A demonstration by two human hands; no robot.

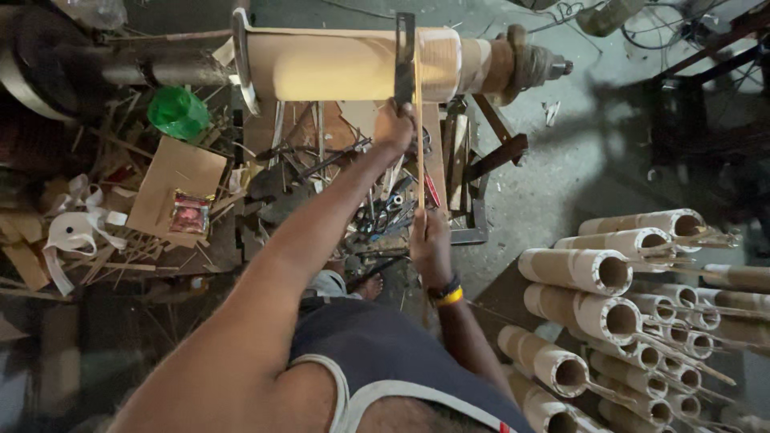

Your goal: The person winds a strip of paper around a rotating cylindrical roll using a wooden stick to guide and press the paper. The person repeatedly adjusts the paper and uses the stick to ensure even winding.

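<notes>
A long tan cardboard tube is mounted across a machine spindle at the top of the view. My left hand reaches up to it and grips a dark flat metal bar that stands across the tube. My right hand, with a yellow and black wristband, holds the lower end of a thin wooden stick. The stick runs straight up to the tube beside the bar. To the right of the bar the tube is wrapped in paler bands.
Several finished cardboard tubes with sticks poking out are stacked at the right. Below the spindle lies a heap of scissors and metal tools. At the left are a green plastic jar, a cardboard sheet and white tape rolls.
</notes>
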